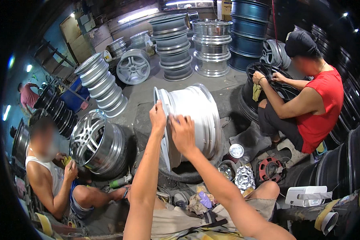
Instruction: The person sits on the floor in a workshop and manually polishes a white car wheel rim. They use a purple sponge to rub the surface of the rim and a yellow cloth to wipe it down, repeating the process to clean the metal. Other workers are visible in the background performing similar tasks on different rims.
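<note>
A wheel rim [192, 108] with a pale silver-white barrel stands on its edge in front of me, on a dark tyre [184, 176]. My left hand [158, 117] is closed round the lip at the rim's left side. Just right of it, my right hand [183, 135] presses bent fingers against the barrel beside that lip. Its fingertips are smeared by motion. Something small and dark shows at them, too blurred to name.
Stacked silver rims [173, 48] and blue rims [249, 36] stand behind. A person in red [322, 96] handles a black rim [282, 88] at right. A person in white [48, 172] sits by a chrome rim [116, 148] at left. A can [236, 151] stands near my knee.
</note>
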